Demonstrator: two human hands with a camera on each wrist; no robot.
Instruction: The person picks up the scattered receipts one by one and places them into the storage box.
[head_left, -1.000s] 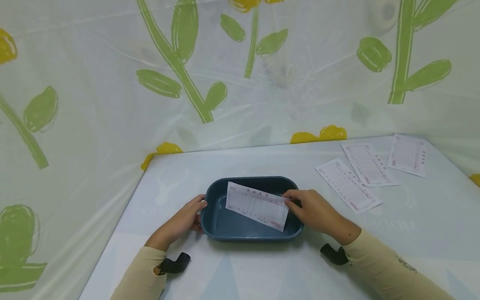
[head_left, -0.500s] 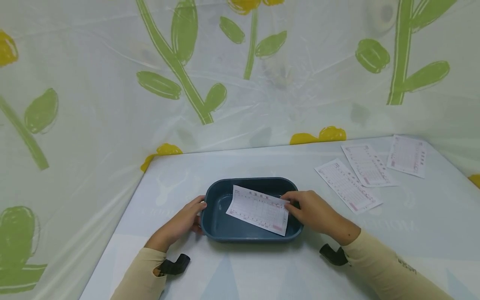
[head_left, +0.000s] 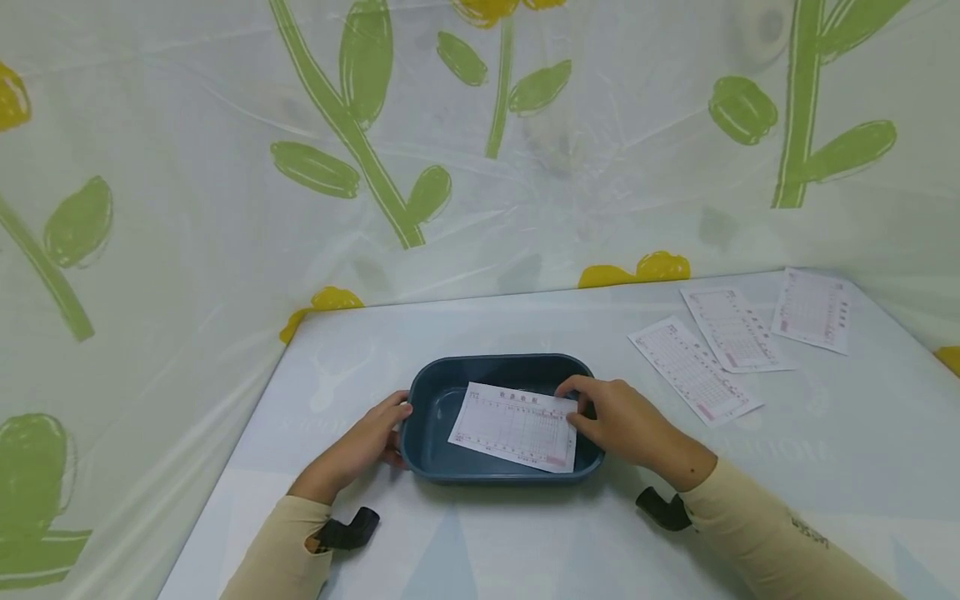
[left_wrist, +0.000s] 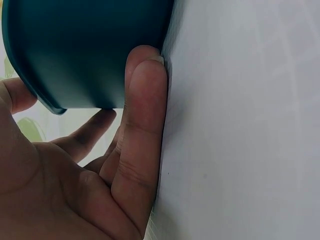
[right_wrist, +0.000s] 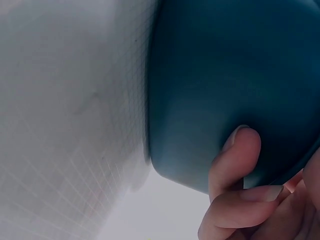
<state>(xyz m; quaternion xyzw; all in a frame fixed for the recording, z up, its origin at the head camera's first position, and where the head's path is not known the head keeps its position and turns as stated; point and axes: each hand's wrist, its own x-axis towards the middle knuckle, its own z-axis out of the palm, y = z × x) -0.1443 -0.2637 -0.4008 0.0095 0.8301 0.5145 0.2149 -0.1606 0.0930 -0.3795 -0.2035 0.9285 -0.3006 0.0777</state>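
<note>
A dark blue-green plastic tub (head_left: pixel 442 467) with rounded corners stands on the table. Inside it lies a printed paper slip (head_left: pixel 513 429), slightly tilted. My left hand (head_left: pixel 367 437) holds the tub's left end, thumb at the rim and fingers along the outer wall; the left wrist view shows these fingers (left_wrist: pixel 142 115) low against it. Over the right rim reaches my right hand (head_left: pixel 626 421), its thumb and index finger parted at the slip's right edge. In the right wrist view, other fingers (right_wrist: pixel 235 160) of that hand bend outside the tub wall (right_wrist: pixel 200 90).
Several like slips lie at the table's back right: one nearer slip (head_left: pixel 693 371), a middle slip (head_left: pixel 735 329) and a far slip (head_left: pixel 813 308). A curtain (head_left: pixel 225 208) with printed plants hangs behind the white table (head_left: pixel 360 350). Black wrist mounts (head_left: pixel 352 529) stick out from the sleeves.
The slip has sunk flatter into the tub, its left end dropping. My right thumb and index finger have spread apart, letting go of its edge. My left hand stays at the tub.
</note>
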